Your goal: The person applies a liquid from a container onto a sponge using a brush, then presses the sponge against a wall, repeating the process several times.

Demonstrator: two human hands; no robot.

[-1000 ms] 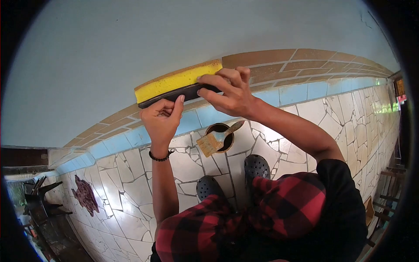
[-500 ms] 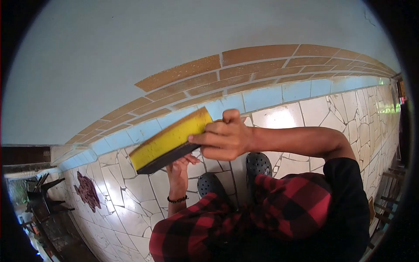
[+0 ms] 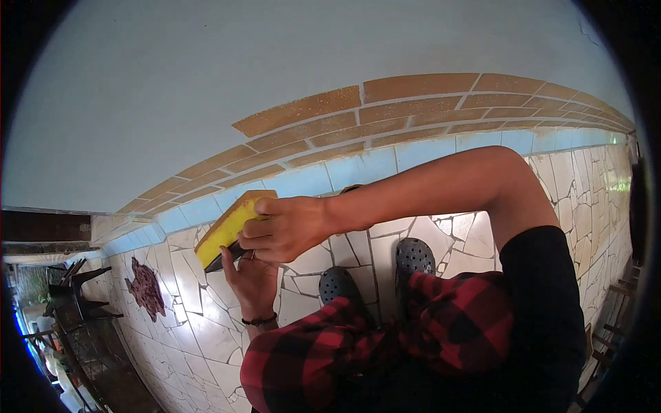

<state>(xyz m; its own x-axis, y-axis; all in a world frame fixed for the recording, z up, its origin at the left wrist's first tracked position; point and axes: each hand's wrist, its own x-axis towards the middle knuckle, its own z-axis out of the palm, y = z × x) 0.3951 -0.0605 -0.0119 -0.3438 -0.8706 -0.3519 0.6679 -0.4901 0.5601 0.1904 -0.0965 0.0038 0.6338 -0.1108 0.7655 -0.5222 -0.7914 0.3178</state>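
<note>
A yellow sponge float (image 3: 237, 221) with a black backing and a brown-stained face is held tilted near the foot of the wall. My right hand (image 3: 286, 227) grips its right side, fingers curled and thumb along the top edge. From below, my left hand (image 3: 251, 279), with a dark bracelet at the wrist, closes on the black backing, its thumb up against it. The right hand partly hides the left fingers. Beyond the float, brown brick shapes (image 3: 310, 107) cover the lower part of the pale wall (image 3: 275, 55).
Light-blue tiles (image 3: 310, 180) run along the wall's base above a cracked-tile floor (image 3: 206, 330). A dark red rag (image 3: 146, 289) lies at left, near a black chair (image 3: 82, 292). Behind my right forearm, a mostly hidden dark-rimmed object (image 3: 354, 187) shows. My grey clogs (image 3: 415, 256) are below.
The float has moved left, now with its end turned more towards me. My left hand has come up onto its backing, and my right arm has reached further left.
</note>
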